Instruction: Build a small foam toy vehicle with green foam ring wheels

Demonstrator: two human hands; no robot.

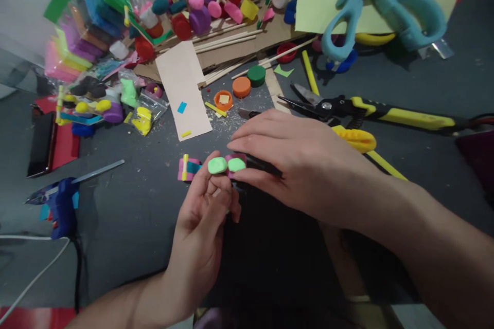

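Observation:
A small toy car of pink-purple parts, a blue strip and a yellow straw piece is held low over the dark table. Two light-green clay lumps sit side by side along it. My left hand is closed beneath the car, its index finger against the left lump and the other fingers curled. From the right, my right hand grips the far end, with thumb and fingers around the second lump and a purple piece. The palm hides part of a dark tool handle lying under it.
A blue glue gun with cords lies left. Beyond the hands are a cream card, loose bottle caps and thin sticks. Yellow-black pliers and teal-handled scissors lie right. Clay packets and colourful models fill the back left.

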